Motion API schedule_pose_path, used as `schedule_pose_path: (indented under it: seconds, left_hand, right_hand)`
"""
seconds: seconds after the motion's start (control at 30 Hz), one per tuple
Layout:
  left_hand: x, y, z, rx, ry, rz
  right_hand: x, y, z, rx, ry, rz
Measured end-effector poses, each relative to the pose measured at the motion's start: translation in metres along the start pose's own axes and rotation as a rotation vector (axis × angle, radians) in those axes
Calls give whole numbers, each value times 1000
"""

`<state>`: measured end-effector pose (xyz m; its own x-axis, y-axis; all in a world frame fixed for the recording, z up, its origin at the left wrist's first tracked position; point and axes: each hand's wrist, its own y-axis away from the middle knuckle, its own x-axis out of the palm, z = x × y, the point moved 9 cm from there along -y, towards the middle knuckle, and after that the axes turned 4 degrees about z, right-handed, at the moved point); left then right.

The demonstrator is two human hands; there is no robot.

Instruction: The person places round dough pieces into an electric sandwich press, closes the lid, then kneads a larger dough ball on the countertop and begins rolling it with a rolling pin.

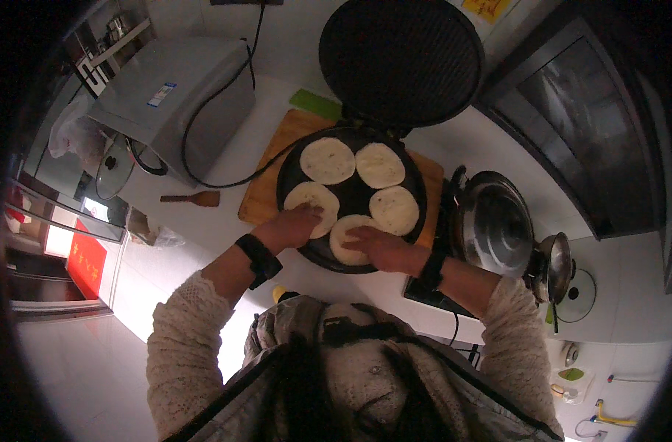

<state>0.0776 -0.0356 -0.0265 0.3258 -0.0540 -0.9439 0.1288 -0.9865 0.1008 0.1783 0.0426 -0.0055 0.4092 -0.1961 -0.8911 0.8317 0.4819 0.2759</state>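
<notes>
Five round dough cakes lie in the dark lower pan of an electric griddle. My left hand rests with its fingertips on the left cake. Spread over the front cake are the fingers of my right hand, which cover part of it. Around the pan are the other cakes: one at the back left, one at the back right and one at the right. The ridged griddle lid stands raised behind the pan. Each wrist wears a black band.
The griddle sits on a wooden board, with its black cord looping left. A wooden spatula and a grey boxy appliance are at the left. To the right stand a lidded steel pan and a smaller pot, below a range hood.
</notes>
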Motion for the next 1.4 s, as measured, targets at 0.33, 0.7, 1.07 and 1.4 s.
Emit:
schedule_pose_path:
  seconds: [0.33,0.7,1.07,1.4]
  left_hand:
    - [-26,-4,-6,-34,129,-31]
    - [-98,42,-27,6,381,-283]
    - [-103,74,-27,-182,394,-267]
    - [-108,78,-31,-200,462,-341]
  right_hand:
    - [-134,40,-27,81,-164,-250]
    - [-370,122,-173,447,-405,-834]
    - [-411,99,-194,416,-844,-586]
    - [-424,63,-233,301,-912,-504]
